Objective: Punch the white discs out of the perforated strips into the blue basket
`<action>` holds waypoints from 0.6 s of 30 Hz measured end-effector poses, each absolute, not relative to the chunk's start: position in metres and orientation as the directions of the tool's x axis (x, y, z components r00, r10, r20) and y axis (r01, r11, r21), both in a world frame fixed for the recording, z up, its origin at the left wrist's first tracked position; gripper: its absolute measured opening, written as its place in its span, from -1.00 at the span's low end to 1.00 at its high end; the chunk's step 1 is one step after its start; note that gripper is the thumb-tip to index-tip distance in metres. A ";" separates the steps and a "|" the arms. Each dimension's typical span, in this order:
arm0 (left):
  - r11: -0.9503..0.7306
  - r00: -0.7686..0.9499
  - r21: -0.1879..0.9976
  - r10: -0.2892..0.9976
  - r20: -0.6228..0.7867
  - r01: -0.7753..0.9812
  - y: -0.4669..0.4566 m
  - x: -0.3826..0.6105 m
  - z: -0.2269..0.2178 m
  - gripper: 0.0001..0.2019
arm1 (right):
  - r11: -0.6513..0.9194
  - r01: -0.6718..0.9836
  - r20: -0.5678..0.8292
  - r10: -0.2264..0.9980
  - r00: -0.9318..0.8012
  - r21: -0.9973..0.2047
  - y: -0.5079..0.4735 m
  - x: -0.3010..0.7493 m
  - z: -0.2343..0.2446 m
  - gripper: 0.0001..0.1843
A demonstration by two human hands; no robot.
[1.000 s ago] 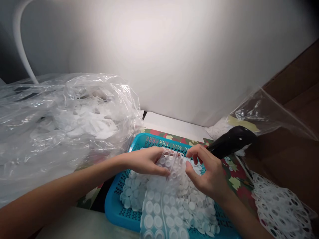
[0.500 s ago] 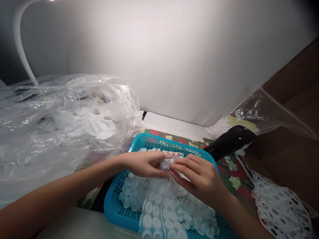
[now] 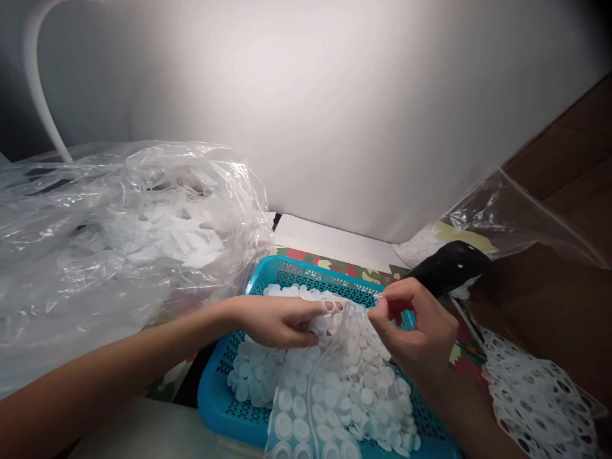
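Observation:
A translucent white plastic sheet [image 3: 306, 398] of round discs hangs over the near side of a blue plastic basket [image 3: 229, 417]. My left hand [image 3: 280, 320] grips its upper end, where several holes stand without discs. Loose white discs [image 3: 377, 395] lie heaped in the basket below. To the right of the sheet and apart from it, my right hand [image 3: 415, 322] is closed in a pinch above the basket's far right side. A small white piece [image 3: 378, 297] shows at its fingertips; its full shape is hidden.
On the left lies a big clear plastic bag [image 3: 143, 274] with white scraps in it. A black-handled tool [image 3: 449, 264] sits behind the basket. At right are punched-out white sheets [image 3: 545, 395] and a cardboard box [image 3: 564, 287]. A white lamp neck [image 3: 36, 83] rises at upper left.
My right hand has come off the sheet and moved right, a small white piece in its pinch. The sheet's top now shows more holes. My left hand stays nearly in place.

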State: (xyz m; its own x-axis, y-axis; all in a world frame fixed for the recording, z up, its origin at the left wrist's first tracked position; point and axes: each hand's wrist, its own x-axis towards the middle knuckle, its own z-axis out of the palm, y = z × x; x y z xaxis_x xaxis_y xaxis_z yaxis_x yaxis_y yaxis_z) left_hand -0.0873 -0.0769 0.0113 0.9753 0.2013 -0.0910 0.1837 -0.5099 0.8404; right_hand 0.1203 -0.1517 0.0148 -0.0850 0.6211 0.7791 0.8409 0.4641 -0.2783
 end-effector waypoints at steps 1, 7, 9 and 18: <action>-0.516 0.974 0.834 0.205 -0.100 0.194 -0.078 -0.087 0.011 -0.46 | 0.470 0.839 0.771 0.629 -0.101 -0.273 -0.151 0.121 0.015 -0.86; -0.463 0.965 0.864 0.246 -0.089 0.198 -0.078 -0.086 0.010 -0.58 | 0.673 0.706 0.593 0.668 -0.449 -0.223 -0.149 0.118 0.014 -0.88; -0.458 0.966 0.869 0.246 -0.077 0.186 -0.078 -0.085 0.009 -0.67 | 0.741 0.645 0.563 0.619 -0.547 -0.187 -0.150 0.117 0.013 -0.80; -0.523 0.993 0.850 0.115 -0.013 0.071 -0.080 -0.081 0.005 -0.85 | 0.774 0.620 0.441 0.605 -0.663 -0.129 -0.152 0.115 0.010 -0.89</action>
State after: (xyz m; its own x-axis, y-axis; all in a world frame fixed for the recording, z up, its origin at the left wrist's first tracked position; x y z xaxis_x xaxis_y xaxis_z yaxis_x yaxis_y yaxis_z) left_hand -0.0808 -0.0801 0.0055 0.9933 0.1149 -0.0126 0.0713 -0.5226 0.8496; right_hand 0.1149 -0.1519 0.0098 -0.6630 0.6051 0.4408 0.6204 0.7736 -0.1288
